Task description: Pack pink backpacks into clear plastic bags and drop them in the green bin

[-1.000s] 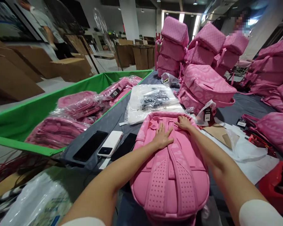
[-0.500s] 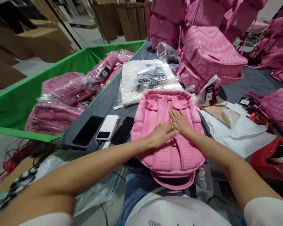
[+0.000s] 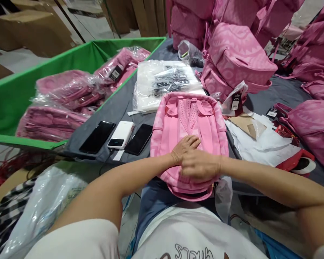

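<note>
A pink backpack (image 3: 166,144) lies before me with its strap side up and its top handle (image 3: 199,198) towards my body. A V-shaped fold or opening shows in the middle of its back panel. My left hand (image 3: 185,146) rests on the panel, fingers stretched out and pressed down, open. Just below it, partly overlapping it, my right hand (image 3: 201,164) is closed with curled fingers over the shoulder straps. It is slightly blurred, and what its fingers grip is hidden.
Left of the backpack lie two black phones (image 3: 97,137) and a white power bank (image 3: 121,135). Printed plastic bags (image 3: 167,84) lie behind it. A green-rimmed bin (image 3: 70,55) holds bagged pink backpacks (image 3: 54,122). More pink backpacks (image 3: 237,57) and white paper (image 3: 261,144) are on the right.
My right hand has moved from flat on the upper panel down towards me, now curled. My left hand has gone from curled to flat on the panel. The view has shifted slightly.
</note>
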Motion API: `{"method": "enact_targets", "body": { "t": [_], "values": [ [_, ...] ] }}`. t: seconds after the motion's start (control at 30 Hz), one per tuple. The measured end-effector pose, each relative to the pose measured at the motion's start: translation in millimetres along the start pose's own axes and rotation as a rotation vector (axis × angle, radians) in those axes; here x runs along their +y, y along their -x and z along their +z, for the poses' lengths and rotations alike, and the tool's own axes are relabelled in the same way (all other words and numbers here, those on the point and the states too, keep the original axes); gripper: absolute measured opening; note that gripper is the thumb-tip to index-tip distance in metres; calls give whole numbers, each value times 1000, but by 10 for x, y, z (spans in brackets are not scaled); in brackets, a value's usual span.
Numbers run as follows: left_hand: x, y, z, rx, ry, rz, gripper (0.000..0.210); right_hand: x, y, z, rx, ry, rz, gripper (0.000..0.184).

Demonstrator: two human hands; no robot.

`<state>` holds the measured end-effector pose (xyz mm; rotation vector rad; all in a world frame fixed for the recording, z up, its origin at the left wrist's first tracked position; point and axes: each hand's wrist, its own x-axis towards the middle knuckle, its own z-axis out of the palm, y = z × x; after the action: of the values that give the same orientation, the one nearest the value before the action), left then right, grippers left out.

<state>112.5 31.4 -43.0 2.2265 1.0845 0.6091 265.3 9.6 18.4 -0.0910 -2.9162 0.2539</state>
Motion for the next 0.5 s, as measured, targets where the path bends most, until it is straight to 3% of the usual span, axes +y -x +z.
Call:
{"method": "enact_targets", "body": {
  "t": [0.03, 0.1, 0.17, 0.27, 0.37, 0.5],
  "values": [
    [-4, 15, -27, -37, -29, 54, 40, -109, 4, 21, -57, -32, -89, 22],
    [-64, 67, -79, -134, -136, 153, 50, -147, 36, 129, -95, -54, -97, 17],
    [-171, 135, -108, -187, -270, 181, 59, 18, 89, 299, -88, -27, -43, 14],
    [-311, 202, -107, -146, -378, 142, 65, 343, 166, 574, -68, 39, -31, 14],
    [-331, 208, -90, -81, -411, 82, 66, 407, 191, 731, 33, 79, 2, 17],
    [-214, 361, -92, -96, -416, 47, 68, 160, 134, 666, 277, 138, 81, 19]
  ]
}}
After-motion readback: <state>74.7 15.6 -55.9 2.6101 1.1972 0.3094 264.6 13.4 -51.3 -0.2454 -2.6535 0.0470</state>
